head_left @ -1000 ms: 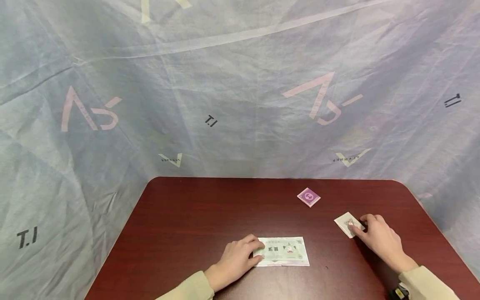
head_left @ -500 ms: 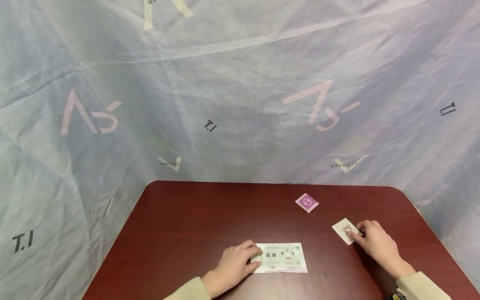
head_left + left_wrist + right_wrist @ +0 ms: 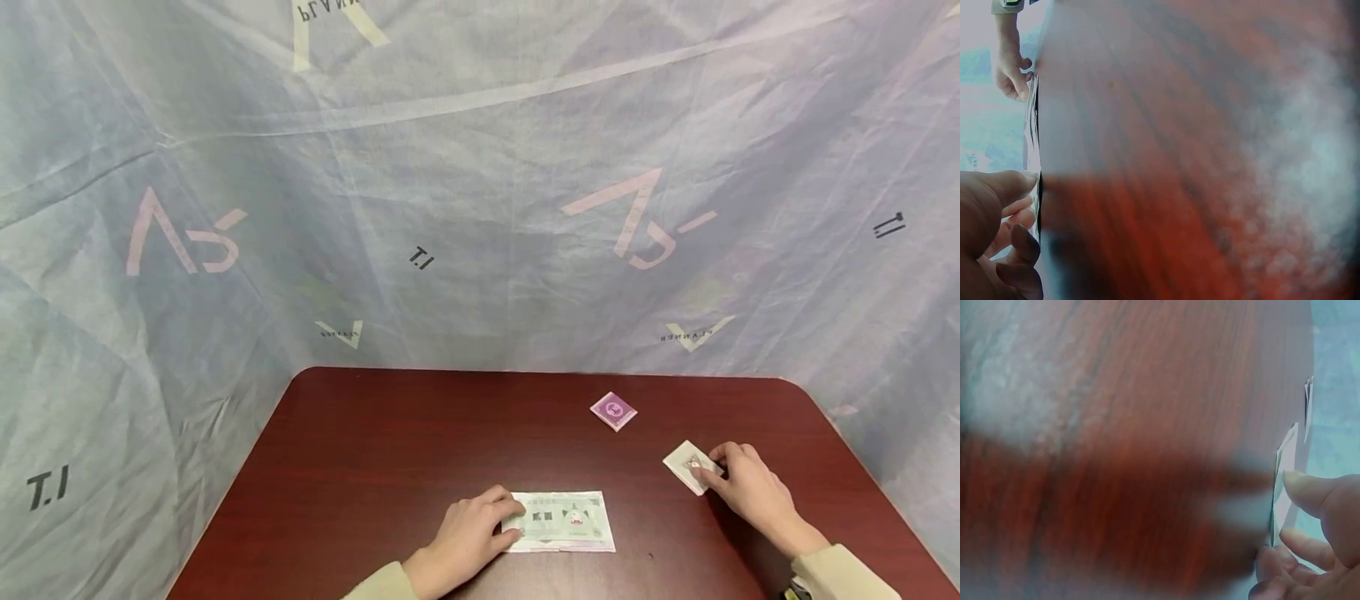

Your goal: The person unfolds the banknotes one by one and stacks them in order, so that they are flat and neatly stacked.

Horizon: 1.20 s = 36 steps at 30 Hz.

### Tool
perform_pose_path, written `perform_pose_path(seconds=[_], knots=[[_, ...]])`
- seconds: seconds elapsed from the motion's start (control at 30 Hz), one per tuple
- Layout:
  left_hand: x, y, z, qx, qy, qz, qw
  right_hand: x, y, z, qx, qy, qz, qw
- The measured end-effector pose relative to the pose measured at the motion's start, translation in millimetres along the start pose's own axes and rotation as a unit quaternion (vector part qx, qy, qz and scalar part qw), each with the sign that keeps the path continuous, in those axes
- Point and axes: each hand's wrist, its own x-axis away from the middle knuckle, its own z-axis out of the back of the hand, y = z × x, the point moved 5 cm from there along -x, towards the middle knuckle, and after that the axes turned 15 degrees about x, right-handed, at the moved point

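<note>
A pale green banknote (image 3: 567,521) with a cartoon figure lies flat on the table, several thin layers showing at its edge in the left wrist view. My left hand (image 3: 472,529) grips its left end, the thumb (image 3: 1016,185) on the paper and the other fingers bent at the edge. To the right, my right hand (image 3: 757,492) pinches a small folded white paper (image 3: 686,468) with a printed figure by its right corner. In the right wrist view the thumb (image 3: 1307,490) lies against this folded paper's upper face, and its near edge looks slightly raised.
A purple folded paper square (image 3: 613,411) with a round emblem lies farther back, between the hands. The dark red wooden table (image 3: 420,433) has rounded back corners. Grey printed cloth (image 3: 465,208) hangs behind and at both sides.
The head view has tilted up a little, so everything sits lower in the frame. Both hands keep their holds, and the papers stay where they were on the table.
</note>
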Motion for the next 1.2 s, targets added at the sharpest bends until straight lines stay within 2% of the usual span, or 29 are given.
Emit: perform_pose_path(seconds=[0.2, 0.47, 0.63, 0.87, 1.0, 1.2], knots=[[-1.6, 2.3, -0.9, -0.003, -0.009, 0.001, 1.0000, -2.5, 0, 0, 0.006, -0.005, 0.008, 0.9999], [-2.4, 3.5, -1.6, -0.007, -0.011, 0.000, 0.9999, -1.1, 2, 3, 0.005, -0.010, 0.000, 0.9999], [-3.7, 3.5, -0.3, -0.008, -0.004, 0.005, 1.0000, 0.3, 0, 3, 0.004, 0.005, 0.003, 1.0000], [-5.5, 1.6, 1.5, 0.010, -0.007, 0.029, 0.9995, -1.1, -8, 1, -0.004, 0.041, 0.038, 0.9984], [-5.9, -1.4, 0.9, 0.021, -0.004, 0.032, 0.9993, -3.5, -12, 7, -0.031, 0.037, 0.036, 0.9982], [-7.5, -5.5, 2.2, 0.039, 0.001, 0.041, 0.9984, -7.3, -21, 24, -0.100, 0.020, 0.007, 0.9948]])
